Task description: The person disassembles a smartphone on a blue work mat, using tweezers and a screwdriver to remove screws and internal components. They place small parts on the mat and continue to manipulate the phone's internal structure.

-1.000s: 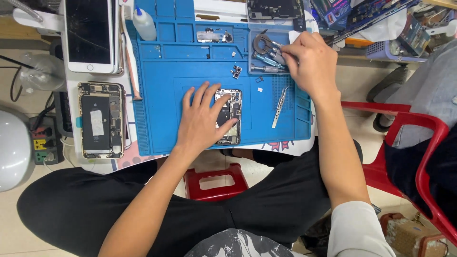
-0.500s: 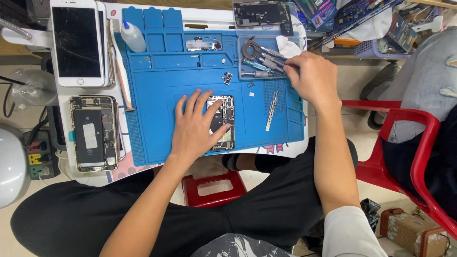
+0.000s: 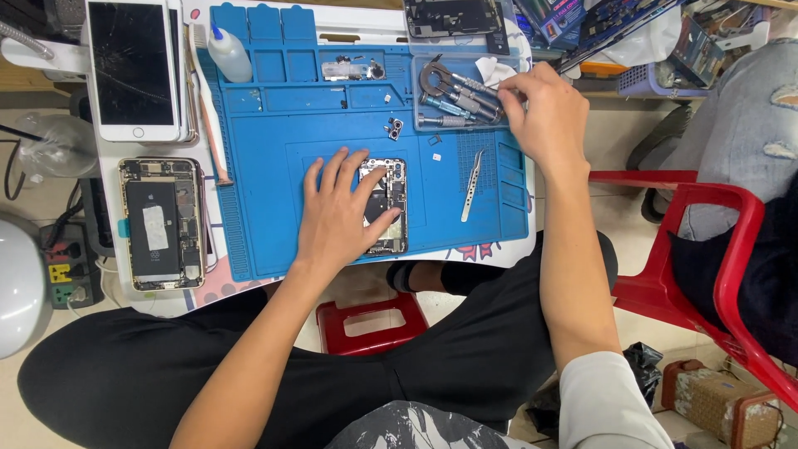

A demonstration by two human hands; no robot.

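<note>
left hand [image 3: 337, 218]: flat, fingers spread wide, palm down on the open phone [image 3: 387, 205]; grips nothing, just presses it to the mat
phone: centre of frame, back off, insides showing, lies on the blue mat [image 3: 274, 224], left half hidden under the hand
right hand [image 3: 549, 112]: upper right of centre, fingers curled narrow over the right end of the clear tray [image 3: 424, 125]; fingertips at the screwdrivers [image 3: 457, 96]; can't tell if it actually grips one
tray: upper right of the mat, holds several metal-handled screwdrivers plus a bit of white tissue [image 3: 497, 71]
tweezers [image 3: 472, 185]: on the mat just right of the phone, below the tray, touched by neither hand
small parts [image 3: 394, 128]: loose on the mat between phone and tray
metal piece [image 3: 353, 69]: in a top slot of the mat
bottle [image 3: 228, 55]: white, blue tip, upper left corner of the mat
white phone [image 3: 133, 71]: upper left of frame, off the mat, screen cracked
second open phone [image 3: 160, 223]: left of the mat, gold frame, battery visible
stool [image 3: 371, 324]: red, below the table edge, between the knees
chair [image 3: 706, 249]: red, right of frame
</note>
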